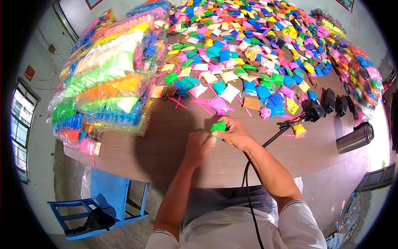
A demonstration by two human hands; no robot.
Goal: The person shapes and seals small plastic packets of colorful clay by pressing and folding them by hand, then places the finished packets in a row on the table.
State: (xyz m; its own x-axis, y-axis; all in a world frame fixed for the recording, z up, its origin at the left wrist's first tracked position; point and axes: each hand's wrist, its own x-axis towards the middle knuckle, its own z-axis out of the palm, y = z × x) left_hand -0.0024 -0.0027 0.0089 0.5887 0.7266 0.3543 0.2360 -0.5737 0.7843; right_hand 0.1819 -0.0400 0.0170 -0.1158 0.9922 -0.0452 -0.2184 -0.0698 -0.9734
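A small green packet (pixel 217 126) is pinched between the thumb and fingers of my right hand (pixel 234 133), above the near part of the table. My left hand (pixel 198 147) is closed right beside it, its knuckles turned up and its fingertips hidden. Whether the left fingers grip an edge of the packet or something else, I cannot make out. Just beyond my hands lie a magenta packet (pixel 219 105), a white packet (pixel 229 93) and several thin pink plastic sticks (pixel 202 106).
A large heap of coloured packets (pixel 248 45) covers the far side of the brown table (pixel 174 153). Bagged packets (pixel 107 83) are stacked at left, more (pixel 356 74) at right. A steel flask (pixel 355 138), black connectors (pixel 321 106) and a black cable (pixel 265 145) are near my right arm. A blue chair (pixel 108 186) stands lower left.
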